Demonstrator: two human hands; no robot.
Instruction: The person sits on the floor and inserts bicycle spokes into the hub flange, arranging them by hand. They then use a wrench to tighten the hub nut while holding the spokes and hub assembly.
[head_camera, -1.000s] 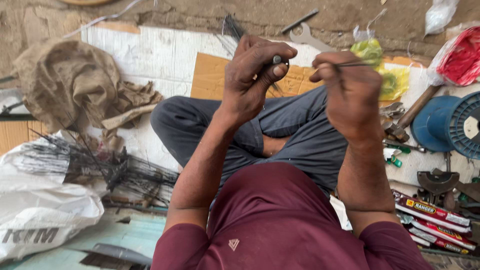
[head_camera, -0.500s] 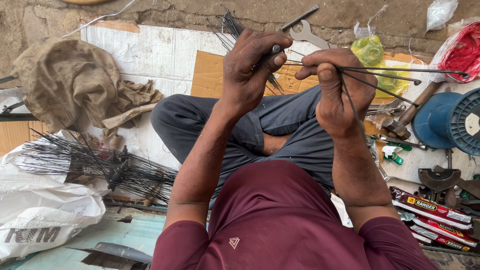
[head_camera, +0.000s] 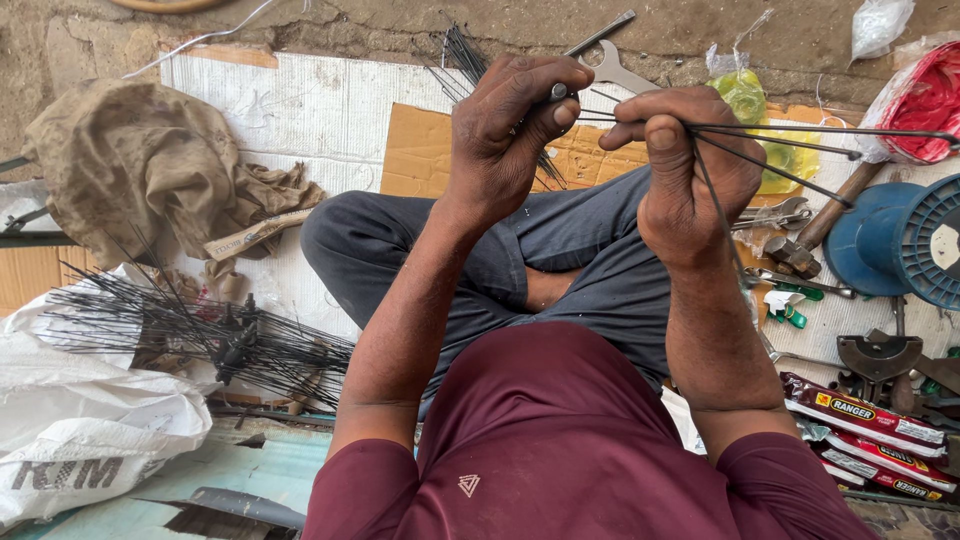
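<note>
— Two hands were raised in front of the chest, weren't they?

— Yes, both forearms rose from the maroon shirt (head_camera: 560, 440) and met above the crossed legs in grey trousers (head_camera: 570, 250). The left hand (head_camera: 505, 130) was bent at the wrist, knuckles up, thumb and forefinger pinched tight on a small metal piece (head_camera: 558, 91) at the end of the thin black wires (head_camera: 800, 150).

— And the right hand (head_camera: 690, 165)?

— Held as a fist, back of the hand toward the camera, fingers curled shut around the same wires. They ran out to the right from that fist, fanning slightly, and one strand hung down across the wrist. A short tuft of wire ends stuck up behind the left hand.

— How close were the hands?

— Just beside each other, fingertips nearly touching.

— What lay around?

— A larger bundle of black wires (head_camera: 200, 335) spread on the floor to the left, near a white sack (head_camera: 90, 420) and a crumpled brown cloth (head_camera: 140, 160). Right of the legs lay a hammer (head_camera: 815, 235), a blue spool (head_camera: 900, 245) and red packets (head_camera: 870, 430). A wrench (head_camera: 625, 72) rested on the cardboard (head_camera: 420, 150) beyond the hands.
</note>
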